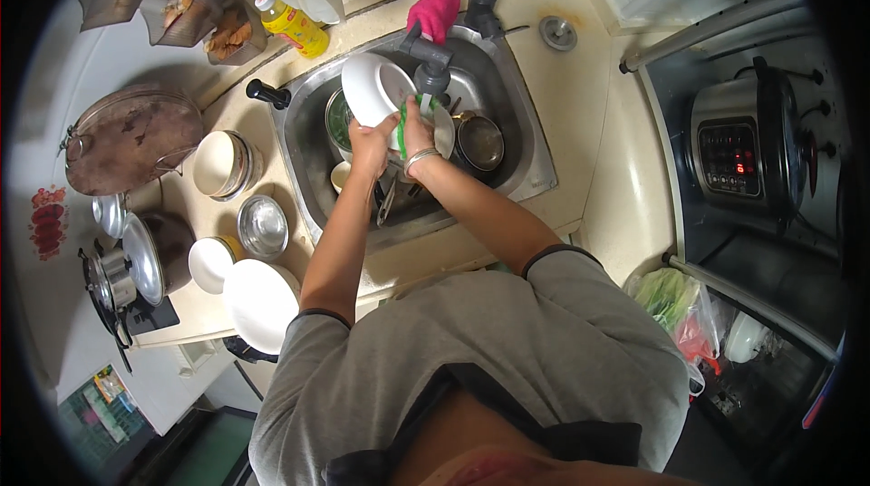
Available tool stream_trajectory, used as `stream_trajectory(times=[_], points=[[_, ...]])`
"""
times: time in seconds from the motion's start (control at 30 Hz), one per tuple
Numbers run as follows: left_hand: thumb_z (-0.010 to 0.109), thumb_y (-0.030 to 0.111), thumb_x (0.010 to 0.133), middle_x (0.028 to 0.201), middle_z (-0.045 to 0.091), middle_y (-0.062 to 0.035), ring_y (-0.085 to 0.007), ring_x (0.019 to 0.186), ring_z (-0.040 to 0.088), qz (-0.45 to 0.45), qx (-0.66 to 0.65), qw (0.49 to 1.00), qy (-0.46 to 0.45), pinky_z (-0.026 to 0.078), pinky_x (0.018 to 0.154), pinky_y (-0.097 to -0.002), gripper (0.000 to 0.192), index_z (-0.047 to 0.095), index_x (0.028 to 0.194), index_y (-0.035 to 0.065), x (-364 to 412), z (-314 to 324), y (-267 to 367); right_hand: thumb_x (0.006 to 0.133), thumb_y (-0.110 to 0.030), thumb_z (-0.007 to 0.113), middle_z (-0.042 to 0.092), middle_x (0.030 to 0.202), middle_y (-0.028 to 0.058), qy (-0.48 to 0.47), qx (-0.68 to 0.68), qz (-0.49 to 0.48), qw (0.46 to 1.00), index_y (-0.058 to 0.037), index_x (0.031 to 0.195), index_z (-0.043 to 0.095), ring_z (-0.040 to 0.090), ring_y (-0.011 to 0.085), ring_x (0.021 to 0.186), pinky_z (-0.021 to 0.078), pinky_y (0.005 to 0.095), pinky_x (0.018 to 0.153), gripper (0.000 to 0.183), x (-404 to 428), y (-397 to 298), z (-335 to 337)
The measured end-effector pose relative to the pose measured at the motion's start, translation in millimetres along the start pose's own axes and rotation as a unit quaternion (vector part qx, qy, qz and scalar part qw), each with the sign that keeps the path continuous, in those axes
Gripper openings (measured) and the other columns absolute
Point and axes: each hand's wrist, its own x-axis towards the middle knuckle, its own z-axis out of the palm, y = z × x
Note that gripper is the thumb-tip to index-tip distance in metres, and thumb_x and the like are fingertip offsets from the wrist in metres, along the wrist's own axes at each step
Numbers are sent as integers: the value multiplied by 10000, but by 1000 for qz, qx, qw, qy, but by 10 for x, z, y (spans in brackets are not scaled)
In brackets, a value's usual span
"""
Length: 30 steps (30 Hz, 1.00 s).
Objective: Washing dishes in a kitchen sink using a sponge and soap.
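Over the metal sink, my left hand grips the lower edge of a white bowl, which is tilted on its side. My right hand presses a green scrubbing cloth near the bowl's right edge. Behind my right hand, another pale dish partly shows; whether it is held or resting I cannot tell. Below in the sink are a dark-rimmed pan, a green-looking bowl, a small cream cup and some metal utensils. The dark faucet rises beside the bowl.
A pink cloth hangs at the faucet. Stacked bowls, a metal bowl and a large white bowl stand left of the sink, beyond them pots. A yellow bottle stands behind. An electric pressure cooker is at right.
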Motion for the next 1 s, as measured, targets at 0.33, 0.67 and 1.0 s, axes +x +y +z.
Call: stream_trajectory(times=[0.33, 0.67, 1.0], points=[[666, 18, 711, 776, 667, -85, -136, 701, 621, 34, 345, 895, -281, 486, 678, -270, 220, 637, 926, -18, -370, -337, 548, 853, -535, 441, 612, 1040, 133, -210, 42, 208, 955, -59, 1097, 566, 600, 268, 936, 460, 465, 850, 550, 287, -684, -466], [503, 449, 857, 1460, 194, -185, -354, 1365, 119, 78, 698, 609, -367, 11, 1077, -544, 756, 204, 1402, 19, -242, -602, 24, 621, -56, 497, 592, 873, 94, -285, 129, 144, 939, -8, 932, 562, 589, 255, 853, 481, 374, 823, 321, 201, -477, -1031], [304, 395, 921, 1489, 104, -162, -360, 1375, 18, 182, 740, 643, -81, -4, 1073, -562, 668, 111, 1412, -15, 387, 602, -478, 830, -295, 566, 596, 1073, 99, -298, 213, 69, 928, -49, 1129, 541, 559, 260, 1014, 414, 400, 926, 388, 129, -406, -877]])
